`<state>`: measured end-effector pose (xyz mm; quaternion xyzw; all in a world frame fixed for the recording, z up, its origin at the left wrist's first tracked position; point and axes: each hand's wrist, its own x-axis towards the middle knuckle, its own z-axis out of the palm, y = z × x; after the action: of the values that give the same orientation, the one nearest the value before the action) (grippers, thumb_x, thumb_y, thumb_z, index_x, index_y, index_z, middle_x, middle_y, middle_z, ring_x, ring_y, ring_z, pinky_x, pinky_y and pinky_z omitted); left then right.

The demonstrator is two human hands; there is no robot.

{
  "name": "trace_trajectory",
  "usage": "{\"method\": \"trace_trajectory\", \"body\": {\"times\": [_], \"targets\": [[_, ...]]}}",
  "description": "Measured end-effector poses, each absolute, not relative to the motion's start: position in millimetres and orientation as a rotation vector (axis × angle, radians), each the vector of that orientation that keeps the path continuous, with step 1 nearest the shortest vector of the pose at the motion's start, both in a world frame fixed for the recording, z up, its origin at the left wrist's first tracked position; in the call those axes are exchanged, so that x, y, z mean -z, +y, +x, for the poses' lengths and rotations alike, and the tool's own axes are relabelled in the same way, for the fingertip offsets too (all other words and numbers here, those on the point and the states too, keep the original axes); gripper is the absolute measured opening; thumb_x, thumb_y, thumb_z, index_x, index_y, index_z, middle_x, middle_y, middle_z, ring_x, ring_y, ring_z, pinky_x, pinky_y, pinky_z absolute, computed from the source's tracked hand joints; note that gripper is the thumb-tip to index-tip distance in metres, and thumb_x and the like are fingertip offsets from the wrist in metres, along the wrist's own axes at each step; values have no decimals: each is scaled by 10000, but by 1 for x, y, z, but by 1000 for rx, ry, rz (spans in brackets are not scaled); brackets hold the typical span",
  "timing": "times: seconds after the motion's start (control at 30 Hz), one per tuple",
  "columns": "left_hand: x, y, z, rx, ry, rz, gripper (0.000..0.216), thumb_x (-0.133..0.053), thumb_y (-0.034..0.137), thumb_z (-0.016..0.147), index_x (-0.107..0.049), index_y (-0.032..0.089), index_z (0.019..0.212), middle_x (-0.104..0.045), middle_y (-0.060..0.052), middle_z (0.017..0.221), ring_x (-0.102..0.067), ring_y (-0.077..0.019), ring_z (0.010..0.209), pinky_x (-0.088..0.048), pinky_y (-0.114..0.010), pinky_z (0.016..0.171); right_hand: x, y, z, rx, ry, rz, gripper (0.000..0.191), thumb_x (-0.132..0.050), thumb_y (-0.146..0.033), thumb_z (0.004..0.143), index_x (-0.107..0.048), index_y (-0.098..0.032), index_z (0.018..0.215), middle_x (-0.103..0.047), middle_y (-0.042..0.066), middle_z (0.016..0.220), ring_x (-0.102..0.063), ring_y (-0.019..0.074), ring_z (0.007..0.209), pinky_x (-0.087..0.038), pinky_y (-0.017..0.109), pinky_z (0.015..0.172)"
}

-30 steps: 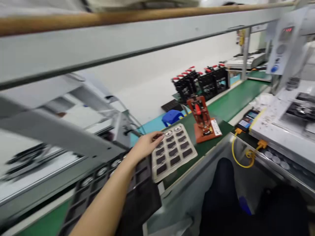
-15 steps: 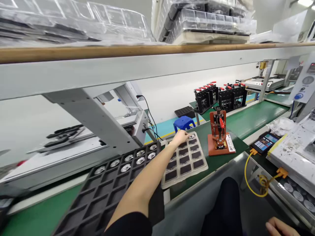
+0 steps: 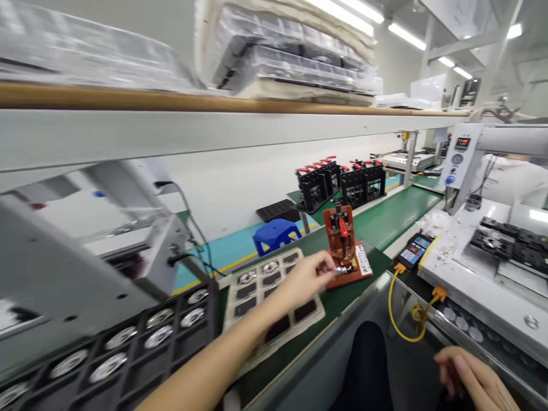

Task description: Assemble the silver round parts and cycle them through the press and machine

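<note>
My left hand (image 3: 314,275) reaches across the pale plastic tray (image 3: 317,315), its fingers pinched around a shiny metal part (image 3: 339,270) at the base of the red-brown clamp fixture (image 3: 351,278). The fingers partly cover this part. The fixture stands upright with a red handle (image 3: 343,229). Two round metal parts sit in the tray's far row, one of them a silver ring (image 3: 269,267); other pockets look dark. Low at the right, my right hand (image 3: 475,377) has its fingers curled; whether anything is inside them is hidden.
A black tray (image 3: 143,374) with several silver rings lies at left. Behind are a blue stool (image 3: 276,235) and black clamp racks (image 3: 363,185). A keypad device (image 3: 413,251) with a yellow cable (image 3: 391,319) stands right, beside a white machine (image 3: 483,285). A shelf (image 3: 214,128) spans overhead.
My left hand has moved from the pale tray's far row to the clamp fixture, with the shiny metal part in it. The view has turned right. My right hand shows more fully.
</note>
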<state>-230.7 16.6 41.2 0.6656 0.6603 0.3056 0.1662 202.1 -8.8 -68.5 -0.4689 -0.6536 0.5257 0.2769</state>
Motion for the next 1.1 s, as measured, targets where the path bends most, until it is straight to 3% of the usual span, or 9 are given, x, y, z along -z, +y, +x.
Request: {"method": "trace_trajectory", "body": {"times": [0.1,0.17,0.27,0.57,0.63,0.77,0.9,1.0,1.1], "targets": [[-48,6,-153,-1134,1248,2425,120,-582,120,998,-655,206,958,-761,-57,1006,-735,-190,934,-585,-298,849,25,-6,174,-1280,-1735,-1087,473,-645,-702,965,-783,-285,1140,-757,109,996,-719,296,885,-618,447,851],[-52,8,-112,-1193,919,2715,166,-521,100,1054,-661,188,1042,-760,-100,1055,-739,-203,995,-603,-319,896,0,2,161,-1260,-1690,-912,583,-795,-618,903,-691,-285,1370,-741,100,1137,-705,260,932,-613,404,849],[-57,22,-72,-1212,652,2945,181,-482,130,1101,-660,157,1112,-765,-133,1043,-744,-232,1001,-626,-353,891,-24,13,159,-1246,-1672,-849,607,-892,-515,848,-681,-258,1357,-710,43,998,-666,192,792,-597,333,735],[-60,54,-14,-1168,422,2949,204,-454,123,1110,-655,148,1126,-762,-129,1066,-743,-224,998,-640,-350,905,-34,20,208,-1021,-1643,-1017,390,-876,-405,834,-728,-214,1140,-669,-7,818,-602,156,684,-541,292,638],[-61,71,-1,-1126,417,2938,198,-492,136,1095,-635,146,1232,-739,-161,1201,-733,-251,1110,-633,-370,961,-31,25,225,-959,-1622,-1106,392,-873,-380,812,-721,-210,1131,-645,-18,776,-578,154,660,-511,282,606],[-76,143,31,-965,578,2790,438,-594,256,1066,-518,184,1492,-619,-182,1468,-612,-305,1377,-524,-478,1174,-37,33,274,-681,-1521,-1306,415,-853,-380,795,-709,-203,1141,-584,-38,702,-550,166,629,-486,295,594],[-96,236,70,-659,877,2606,466,-660,356,1004,-609,188,1435,-612,-178,1481,-580,-341,1398,-456,-499,1207,-55,27,320,-511,-1435,-1387,466,-838,-452,852,-690,-200,1216,-598,-22,741,-586,184,656,-524,313,627],[-102,284,90,-504,899,2580,522,-793,402,858,-708,171,1318,-697,-164,1383,-648,-367,1288,-510,-456,1116,-62,9,336,-418,-1346,-1393,479,-844,-477,850,-694,-221,1226,-605,-21,752,-582,186,654,-530,318,628],[-103,307,99,-382,863,2560,427,-821,454,793,-787,202,1136,-777,-93,1247,-705,-312,1163,-540,-354,999,-58,-7,346,-337,-1261,-1420,464,-835,-509,848,-716,-240,1207,-646,-1,801,-578,191,660,-527,326,621]]}}
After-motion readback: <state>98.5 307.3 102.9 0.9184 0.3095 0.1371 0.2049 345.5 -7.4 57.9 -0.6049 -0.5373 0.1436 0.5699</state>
